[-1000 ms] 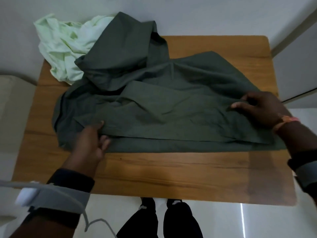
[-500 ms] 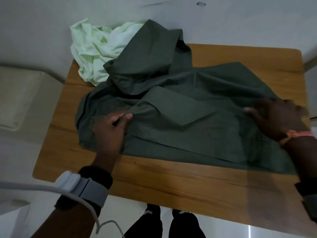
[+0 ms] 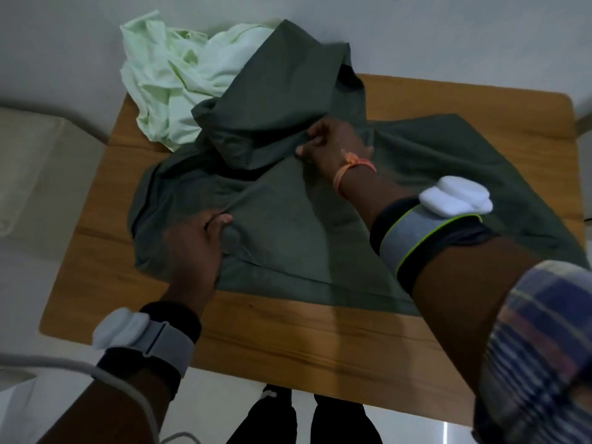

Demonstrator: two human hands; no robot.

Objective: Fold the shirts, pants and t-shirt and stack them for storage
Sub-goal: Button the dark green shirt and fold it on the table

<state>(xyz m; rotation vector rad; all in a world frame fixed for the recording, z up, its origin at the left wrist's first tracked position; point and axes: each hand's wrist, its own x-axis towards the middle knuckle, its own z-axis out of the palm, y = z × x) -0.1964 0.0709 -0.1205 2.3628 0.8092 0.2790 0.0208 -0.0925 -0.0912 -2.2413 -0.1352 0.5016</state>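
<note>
A dark green garment (image 3: 442, 174) lies spread over the wooden table (image 3: 288, 331), its far part bunched up against the wall. My left hand (image 3: 195, 245) pinches a fold of the green cloth near its left side. My right hand (image 3: 333, 145) has reached across to the middle and grips the edge of the bunched upper flap. A crumpled pale green garment (image 3: 173, 78) sits at the table's far left corner, partly under the dark one.
The table stands against a pale wall (image 3: 448, 36). A beige cushioned seat (image 3: 35, 161) is at its left. My feet (image 3: 304, 418) show below the near edge. Bare wood lies along the front and far right of the table.
My right hand has moved from the garment's right side leftwards to the middle and taken hold of the bunched flap. My left hand now pinches a fold on the garment's left side. The view has shifted left.
</note>
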